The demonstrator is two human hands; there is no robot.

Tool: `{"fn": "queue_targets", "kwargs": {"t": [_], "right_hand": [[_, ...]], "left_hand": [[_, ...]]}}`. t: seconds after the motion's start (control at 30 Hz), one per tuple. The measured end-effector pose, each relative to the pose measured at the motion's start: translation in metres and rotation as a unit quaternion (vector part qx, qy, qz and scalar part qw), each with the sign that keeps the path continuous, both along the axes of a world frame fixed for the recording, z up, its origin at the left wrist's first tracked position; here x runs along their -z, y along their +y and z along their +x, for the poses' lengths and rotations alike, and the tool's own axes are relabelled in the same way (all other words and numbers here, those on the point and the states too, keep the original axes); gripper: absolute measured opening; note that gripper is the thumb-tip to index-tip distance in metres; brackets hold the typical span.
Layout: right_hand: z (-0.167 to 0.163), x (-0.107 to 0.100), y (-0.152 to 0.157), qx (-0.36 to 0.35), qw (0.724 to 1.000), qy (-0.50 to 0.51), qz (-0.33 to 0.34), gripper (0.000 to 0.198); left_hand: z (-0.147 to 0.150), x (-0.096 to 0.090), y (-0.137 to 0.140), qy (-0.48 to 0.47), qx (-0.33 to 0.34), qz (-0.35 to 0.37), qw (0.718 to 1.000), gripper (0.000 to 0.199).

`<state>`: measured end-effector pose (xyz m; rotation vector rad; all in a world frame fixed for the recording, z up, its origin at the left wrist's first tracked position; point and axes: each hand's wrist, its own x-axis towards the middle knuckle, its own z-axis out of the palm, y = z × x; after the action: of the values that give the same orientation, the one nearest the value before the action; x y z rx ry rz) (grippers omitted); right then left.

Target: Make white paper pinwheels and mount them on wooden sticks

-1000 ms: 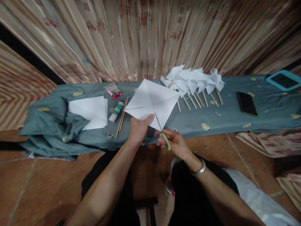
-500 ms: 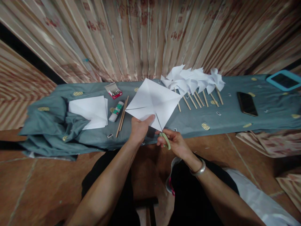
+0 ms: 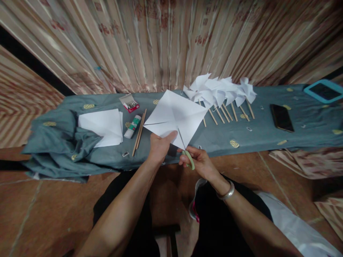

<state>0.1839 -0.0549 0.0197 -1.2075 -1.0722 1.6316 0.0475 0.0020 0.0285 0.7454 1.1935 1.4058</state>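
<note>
A square white sheet of paper (image 3: pixel 178 107), creased and turned corner-up, is held over the bench by my left hand (image 3: pixel 160 144), thumb on top near its lower edge. One slit runs in from the paper's left corner toward the middle. My right hand (image 3: pixel 199 161) grips a pair of scissors (image 3: pixel 189 159) by its pale green handles. The blades lie along a line from the bottom corner toward the paper's centre, close to my left thumb. My fingers beneath the paper are hidden.
On the grey-green cloth (image 3: pixel 171 162) lie a paper stack (image 3: pixel 100 126), glue stick (image 3: pixel 133 126), wooden sticks (image 3: pixel 139 132) and an open red box (image 3: pixel 130 103) of small metal pieces. Several paper pinwheels (image 3: pixel 219 91), a phone (image 3: pixel 282 117) and a blue-framed tablet (image 3: pixel 324 90) lie to the right.
The scissor blades look closer together along the lower slit. Both hands and the paper have stayed almost in place, with only a tiny shift to the right.
</note>
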Motion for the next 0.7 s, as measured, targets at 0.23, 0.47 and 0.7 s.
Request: {"fn": "queue_targets", "kwargs": {"t": [0.23, 0.47, 0.7], "right_hand": [[0.0, 0.0015, -0.0003, -0.008, 1.0, -0.014, 0.017, 0.042], [0.0002, 0.0004, 0.0005, -0.007, 1.0, -0.017, 0.019, 0.044], [0.0001, -0.0006, 0.0004, -0.007, 1.0, -0.021, 0.022, 0.043]], "left_hand": [[-0.0004, -0.0006, -0.0007, 0.007, 0.002, -0.001, 1.0, 0.03], [-0.0004, 0.0026, -0.0004, -0.002, 0.005, 0.001, 1.0, 0.031], [0.0, 0.0017, -0.0011, 0.006, 0.009, -0.008, 1.0, 0.034]]}}
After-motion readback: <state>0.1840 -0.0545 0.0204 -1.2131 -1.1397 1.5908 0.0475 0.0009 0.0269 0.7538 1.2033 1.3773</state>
